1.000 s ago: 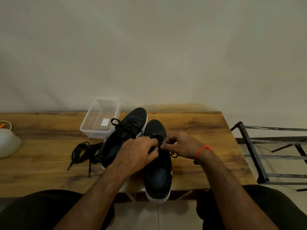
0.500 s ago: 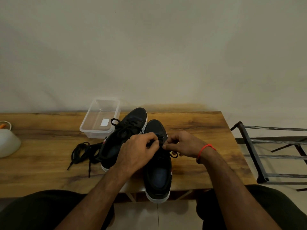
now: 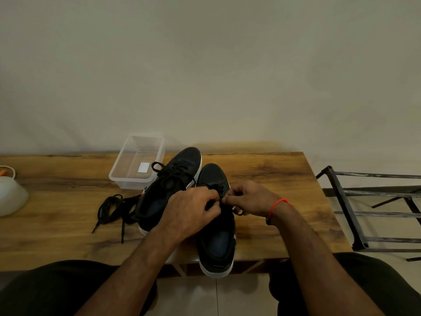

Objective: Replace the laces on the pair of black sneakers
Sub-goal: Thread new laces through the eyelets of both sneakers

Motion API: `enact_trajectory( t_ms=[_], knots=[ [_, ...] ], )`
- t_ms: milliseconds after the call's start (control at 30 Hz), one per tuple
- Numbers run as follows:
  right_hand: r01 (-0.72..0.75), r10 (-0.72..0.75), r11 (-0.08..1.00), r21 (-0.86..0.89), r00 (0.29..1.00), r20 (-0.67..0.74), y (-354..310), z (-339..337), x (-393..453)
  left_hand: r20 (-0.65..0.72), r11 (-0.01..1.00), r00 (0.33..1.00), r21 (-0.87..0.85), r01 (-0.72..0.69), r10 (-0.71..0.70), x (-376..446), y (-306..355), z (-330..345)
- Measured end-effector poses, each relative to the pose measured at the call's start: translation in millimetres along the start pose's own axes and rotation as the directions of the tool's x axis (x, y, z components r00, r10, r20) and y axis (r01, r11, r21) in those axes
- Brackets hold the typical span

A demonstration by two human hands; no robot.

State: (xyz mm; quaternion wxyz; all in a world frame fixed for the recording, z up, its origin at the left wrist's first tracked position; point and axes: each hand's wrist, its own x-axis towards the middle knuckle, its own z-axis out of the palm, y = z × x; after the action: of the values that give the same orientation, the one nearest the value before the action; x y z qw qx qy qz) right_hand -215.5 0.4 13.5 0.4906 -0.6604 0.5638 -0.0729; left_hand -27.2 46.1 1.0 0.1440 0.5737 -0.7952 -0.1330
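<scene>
Two black sneakers with white soles stand side by side on the wooden table (image 3: pixel 273 174), toes toward the wall. The left sneaker (image 3: pixel 173 179) is laced, with a bow on top. The right sneaker (image 3: pixel 216 242) overhangs the table's near edge with its heel. Over its lacing area my left hand (image 3: pixel 191 213) and my right hand (image 3: pixel 248 197) meet, each pinching the black lace (image 3: pixel 238 210); a small loop of it hangs below my right hand. The eyelets under my hands are hidden. A loose pile of black laces (image 3: pixel 114 208) lies left of the left sneaker.
A clear plastic container (image 3: pixel 136 160) with a white label stands behind the left sneaker. A white bowl (image 3: pixel 9 195) sits at the table's left end. A dark metal rack (image 3: pixel 369 208) stands on the floor to the right. My knees are under the near edge.
Both hands have shifted slightly toward the toe of the right sneaker while working the lace. The sneakers and the loose laces have not moved.
</scene>
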Motion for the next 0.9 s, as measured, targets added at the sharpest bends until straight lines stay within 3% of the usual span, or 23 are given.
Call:
enact_trajectory(
  t_ms=[233,533,733,900],
  knots=[
    [0.008,-0.008,1.000,0.020,1.000,0.009,-2.4,-0.1,-2.5,-0.058,0.997,0.998,0.076,0.024,-0.020,-0.2,4.5,4.3],
    [0.011,-0.011,1.000,-0.009,1.000,0.011,1.8,-3.6,-0.1,0.006,0.996,1.000,0.086,0.013,-0.014,0.9,0.5,0.9],
    [0.049,-0.048,0.996,-0.076,0.999,0.011,0.3,-4.6,-1.4,0.121,0.967,0.979,-0.175,0.183,-0.163,3.5,-5.3,-5.6],
    [0.078,-0.078,0.993,-0.085,0.997,0.004,0.1,-5.8,-3.2,0.184,0.948,0.968,-0.236,0.212,-0.171,6.2,-15.0,-7.2]
  ],
)
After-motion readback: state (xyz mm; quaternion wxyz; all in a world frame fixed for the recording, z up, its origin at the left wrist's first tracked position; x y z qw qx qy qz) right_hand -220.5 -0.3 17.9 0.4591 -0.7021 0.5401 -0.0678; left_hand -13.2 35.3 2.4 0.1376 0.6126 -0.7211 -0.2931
